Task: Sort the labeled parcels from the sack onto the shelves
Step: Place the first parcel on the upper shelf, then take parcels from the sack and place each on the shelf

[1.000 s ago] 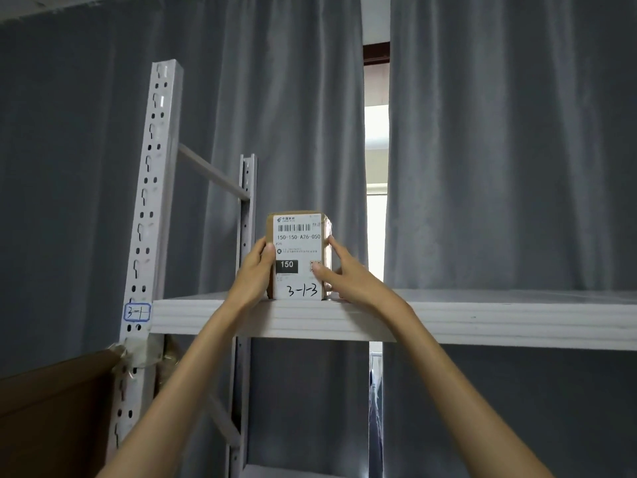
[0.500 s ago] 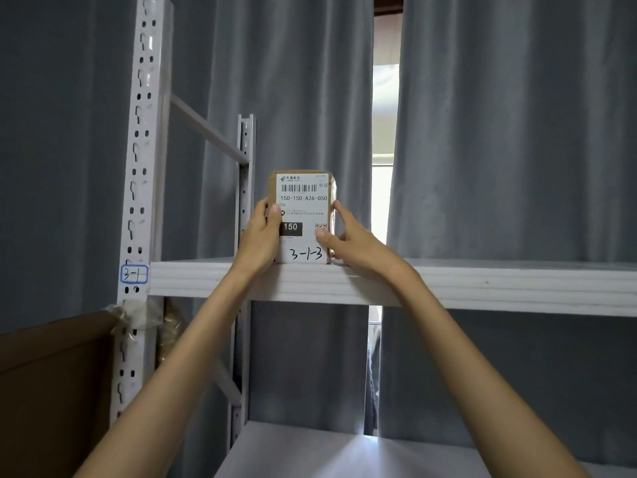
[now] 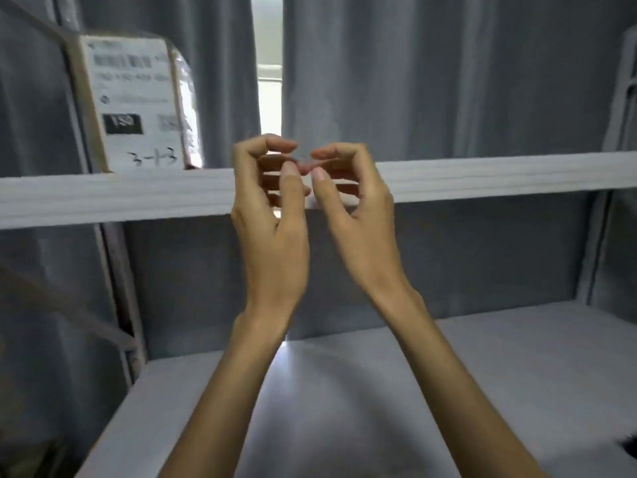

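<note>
Left hand [image 3: 272,215], right hand [image 3: 351,208]: fingers loosely curled, empty, apart from parcel [image 3: 138,108].

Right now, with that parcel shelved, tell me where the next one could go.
The upper shelf shows bare board from the parcel rightward to the far upright; only its left end is taken. The lower shelf shows bare too, apart from a dark thing at the right edge. The left hand and right hand hold nothing, raised before the upper shelf's edge.
</note>
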